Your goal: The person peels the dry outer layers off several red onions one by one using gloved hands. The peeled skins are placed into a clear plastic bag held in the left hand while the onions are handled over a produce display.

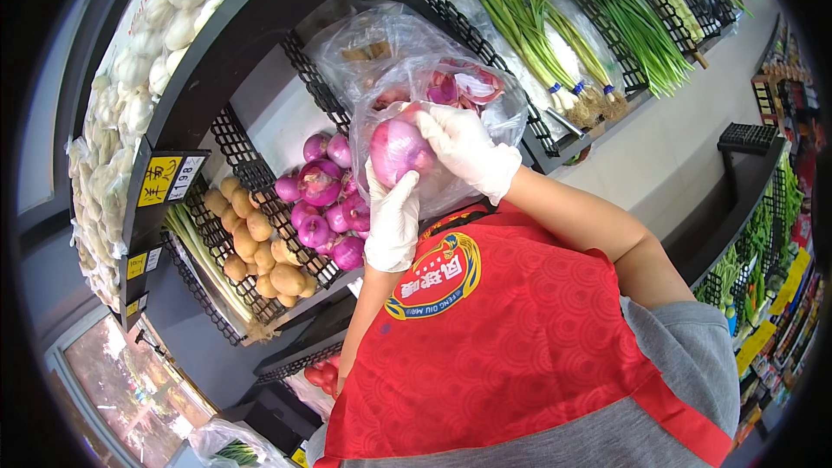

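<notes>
A large red onion rests in my left hand, whose gloved thumb and fingers curl around its near side. My right hand, also in a white glove, presses its bent fingers against the onion's right upper edge, where a bit of reddish skin shows. Its fingertips are partly hidden. Beneath and behind both hands spreads a clear plastic bag holding loose onion skins. A pile of whole red onions lies just left of my left hand.
Black mesh dividers split the shelf. Potatoes and leeks lie to the left, banded scallions and garlic chives to the upper right. A shelf of garlic with price tags juts out at the left.
</notes>
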{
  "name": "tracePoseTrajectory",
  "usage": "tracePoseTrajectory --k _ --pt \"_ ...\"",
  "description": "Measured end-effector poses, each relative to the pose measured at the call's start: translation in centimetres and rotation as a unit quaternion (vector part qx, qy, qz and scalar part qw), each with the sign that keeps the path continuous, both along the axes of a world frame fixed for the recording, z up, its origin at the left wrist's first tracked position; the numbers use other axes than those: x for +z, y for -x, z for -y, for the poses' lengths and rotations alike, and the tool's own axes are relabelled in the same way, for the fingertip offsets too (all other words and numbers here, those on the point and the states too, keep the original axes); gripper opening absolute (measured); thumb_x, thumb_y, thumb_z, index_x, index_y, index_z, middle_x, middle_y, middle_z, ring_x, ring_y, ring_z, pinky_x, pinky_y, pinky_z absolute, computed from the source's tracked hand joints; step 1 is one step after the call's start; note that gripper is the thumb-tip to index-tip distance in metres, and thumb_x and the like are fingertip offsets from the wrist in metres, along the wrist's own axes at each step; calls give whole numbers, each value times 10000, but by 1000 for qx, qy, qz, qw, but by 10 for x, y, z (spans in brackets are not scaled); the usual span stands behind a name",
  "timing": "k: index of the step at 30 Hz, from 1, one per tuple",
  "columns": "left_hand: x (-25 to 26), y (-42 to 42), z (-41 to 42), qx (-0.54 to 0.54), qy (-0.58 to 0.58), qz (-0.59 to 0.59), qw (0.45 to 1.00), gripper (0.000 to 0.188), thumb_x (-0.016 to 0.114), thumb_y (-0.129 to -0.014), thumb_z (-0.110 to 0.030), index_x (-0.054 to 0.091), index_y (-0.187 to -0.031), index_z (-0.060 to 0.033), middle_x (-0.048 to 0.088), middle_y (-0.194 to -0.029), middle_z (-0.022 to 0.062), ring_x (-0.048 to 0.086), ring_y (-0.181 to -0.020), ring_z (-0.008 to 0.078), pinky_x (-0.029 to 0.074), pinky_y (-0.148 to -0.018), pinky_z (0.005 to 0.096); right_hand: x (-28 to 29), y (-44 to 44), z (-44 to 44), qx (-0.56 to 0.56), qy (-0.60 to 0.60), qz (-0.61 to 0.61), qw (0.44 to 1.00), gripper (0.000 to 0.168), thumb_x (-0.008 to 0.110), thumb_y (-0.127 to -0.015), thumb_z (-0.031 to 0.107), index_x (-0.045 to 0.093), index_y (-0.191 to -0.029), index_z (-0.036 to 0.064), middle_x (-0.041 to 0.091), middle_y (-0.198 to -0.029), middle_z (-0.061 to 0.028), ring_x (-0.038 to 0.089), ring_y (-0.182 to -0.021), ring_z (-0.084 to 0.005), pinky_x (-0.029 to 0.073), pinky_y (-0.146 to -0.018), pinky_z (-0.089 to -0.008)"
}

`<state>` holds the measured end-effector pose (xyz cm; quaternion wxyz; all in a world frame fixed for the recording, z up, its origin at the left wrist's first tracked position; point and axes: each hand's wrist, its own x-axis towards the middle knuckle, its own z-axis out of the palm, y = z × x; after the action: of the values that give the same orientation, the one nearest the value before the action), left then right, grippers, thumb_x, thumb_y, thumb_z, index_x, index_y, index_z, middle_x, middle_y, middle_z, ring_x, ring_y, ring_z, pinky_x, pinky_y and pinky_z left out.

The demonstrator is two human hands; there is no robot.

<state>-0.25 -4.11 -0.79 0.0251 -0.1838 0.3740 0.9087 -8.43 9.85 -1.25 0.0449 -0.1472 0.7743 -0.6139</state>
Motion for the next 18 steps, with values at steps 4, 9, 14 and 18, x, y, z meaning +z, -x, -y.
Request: tracePoseTrajectory --k 4,9,14,18 --pt "7 3 8 -34 -24 38 998 654 616 -875 103 382 -1449 -105 511 -1371 88 534 -1248 260 474 -1053 431 -13 0 3 -35 32 -3 999 323 506 -1033 276 618 -902 4 601 -715 -193 572 -639 -361 466 -626 -416" --pt "9 12 7 -47 94 114 988 637 739 -834 37 416 -1370 -83 548 -1280 104 594 -1131 230 532 -934 378 10 -3 -1 7 -57 -51 997 291 510 -1024 262 616 -904 19 616 -790 -219 609 -727 -421 485 -648 -453" --pt "-22 8 1 7 237 77 968 535 719 -873 -35 450 -1329 -113 585 -1242 82 632 -1080 227 583 -855 375 2 1 2 -15 -62 -83 994 286 514 -1019 265 622 -925 17 628 -816 -231 620 -764 -434 493 -659 -464" --pt "-12 5 2 -3 212 73 975 544 702 -871 -20 440 -1341 -95 576 -1261 92 629 -1101 234 577 -878 384 -24 20 -3 -98 -15 30 995 342 500 -1026 286 631 -961 -23 645 -842 -257 622 -779 -449 489 -686 -476"
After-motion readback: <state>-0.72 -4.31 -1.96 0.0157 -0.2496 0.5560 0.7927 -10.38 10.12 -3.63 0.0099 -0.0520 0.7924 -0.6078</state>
